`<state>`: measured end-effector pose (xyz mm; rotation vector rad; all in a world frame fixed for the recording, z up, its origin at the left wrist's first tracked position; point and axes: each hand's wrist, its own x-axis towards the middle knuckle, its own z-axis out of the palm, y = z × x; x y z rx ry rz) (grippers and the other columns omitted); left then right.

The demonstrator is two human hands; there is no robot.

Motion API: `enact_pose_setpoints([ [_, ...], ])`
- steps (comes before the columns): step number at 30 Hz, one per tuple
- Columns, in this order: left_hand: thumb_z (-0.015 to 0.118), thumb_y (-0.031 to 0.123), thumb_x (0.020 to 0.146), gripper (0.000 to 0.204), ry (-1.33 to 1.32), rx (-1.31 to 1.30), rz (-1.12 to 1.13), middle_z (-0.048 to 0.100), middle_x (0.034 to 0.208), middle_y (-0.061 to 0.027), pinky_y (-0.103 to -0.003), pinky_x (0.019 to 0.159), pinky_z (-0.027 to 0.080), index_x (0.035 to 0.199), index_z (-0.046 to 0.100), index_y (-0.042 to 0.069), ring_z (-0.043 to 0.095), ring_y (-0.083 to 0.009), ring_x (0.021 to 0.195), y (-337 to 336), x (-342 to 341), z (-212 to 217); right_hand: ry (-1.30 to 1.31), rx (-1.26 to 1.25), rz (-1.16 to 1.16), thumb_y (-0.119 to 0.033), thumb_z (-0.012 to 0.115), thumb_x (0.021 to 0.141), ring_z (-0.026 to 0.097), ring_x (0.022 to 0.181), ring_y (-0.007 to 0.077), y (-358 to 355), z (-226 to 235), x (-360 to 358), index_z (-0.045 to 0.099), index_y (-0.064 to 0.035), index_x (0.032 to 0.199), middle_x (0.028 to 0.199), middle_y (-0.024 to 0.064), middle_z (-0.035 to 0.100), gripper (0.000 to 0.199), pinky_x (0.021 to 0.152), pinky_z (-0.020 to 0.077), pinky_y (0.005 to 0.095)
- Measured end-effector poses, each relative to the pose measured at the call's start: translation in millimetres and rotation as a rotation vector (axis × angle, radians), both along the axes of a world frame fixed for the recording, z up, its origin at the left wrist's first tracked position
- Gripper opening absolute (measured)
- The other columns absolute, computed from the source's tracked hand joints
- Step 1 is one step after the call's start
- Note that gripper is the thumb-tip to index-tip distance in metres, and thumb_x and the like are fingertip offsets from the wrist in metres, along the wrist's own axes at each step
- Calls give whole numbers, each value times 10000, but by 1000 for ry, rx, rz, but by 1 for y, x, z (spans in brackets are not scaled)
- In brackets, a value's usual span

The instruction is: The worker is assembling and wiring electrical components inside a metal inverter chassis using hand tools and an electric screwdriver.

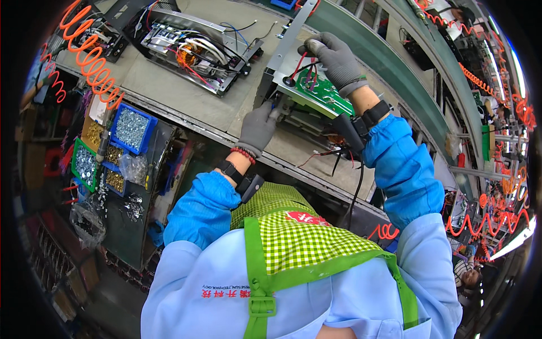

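Near the workbench's (pixel 186 107) front edge, the left hand (pixel 258 129) clamps the metal chassis's (pixel 293 104) corner while the right hand (pixel 334 56) closes around wires above the green circuit board (pixel 327 96), where tugging could likely tear a lead loose.

Left hand (pixel 258 129) and right hand (pixel 336 59) gloved, curled, reaching forward.

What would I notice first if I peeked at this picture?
Probably the two grey-gloved hands in the middle: the left hand grips the near edge of a metal electronics unit, the right hand rests on its green circuit board. Bright orange coiled hoses curl at upper left, above blue bins of screws.
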<state>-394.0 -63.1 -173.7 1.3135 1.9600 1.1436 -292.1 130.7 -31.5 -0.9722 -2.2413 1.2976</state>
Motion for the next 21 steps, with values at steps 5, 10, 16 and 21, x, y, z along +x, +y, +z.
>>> enact_pose_setpoints([
  [5, 552, 282, 928, 271, 29, 1, -5, 655, 764, -199, -446, 654, 496, 1011, 631, 37, 647, -362, 742, 18, 6, 13, 74, 185, -66, -320, 577, 926, 648, 889, 198, -9, -6, 7, 667, -31, 1011, 949, 105, 699, 315, 825, 496, 320],
  [10, 537, 264, 912, 262, -209, 92, 129, 644, 748, -205, -464, 679, 493, 901, 637, 22, 618, -410, 722, 30, 9, 15, -290, 331, 270, -432, 642, 856, 608, 1019, 297, -16, -12, 14, 660, -76, 1128, 1050, 145, 662, 449, 937, 466, 370],
  [16, 536, 211, 895, 226, -66, 58, 35, 648, 734, -204, -458, 681, 495, 866, 638, 11, 620, -406, 714, 38, 4, 11, -346, 468, 399, -315, 617, 879, 465, 1181, 338, -11, -18, 17, 640, -155, 1226, 1206, 138, 563, 382, 1042, 354, 440],
  [21, 546, 199, 879, 221, 69, 156, 85, 625, 710, -191, -425, 623, 493, 849, 616, -9, 620, -357, 670, 46, 8, -6, -320, 458, 427, -287, 598, 885, 481, 1125, 335, -12, -23, 16, 645, -145, 1220, 1153, 135, 581, 367, 1048, 334, 441],
])
